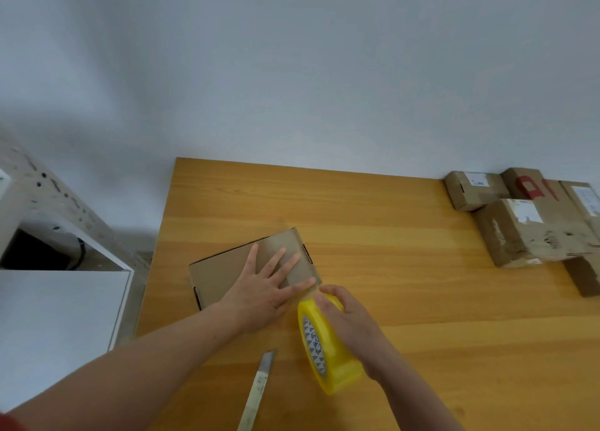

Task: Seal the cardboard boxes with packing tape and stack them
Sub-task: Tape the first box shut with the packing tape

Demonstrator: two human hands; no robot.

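Fingers [276, 262] of the left hand [263, 292] are spread flat and pressed on the cardboard box [220, 275], set toward the table's [422, 301] left side. Just right of it, the yellow tape roll [334, 359] is gripped on edge by the curled right hand [349, 320]. A knife [259, 385] is laid near; other boxes [526, 226] are grouped far right.

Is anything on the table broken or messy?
Yes. The big box in the pile at the far right looks battered, with torn, scuffed patches on its side. The small box under the left hand sits crooked.
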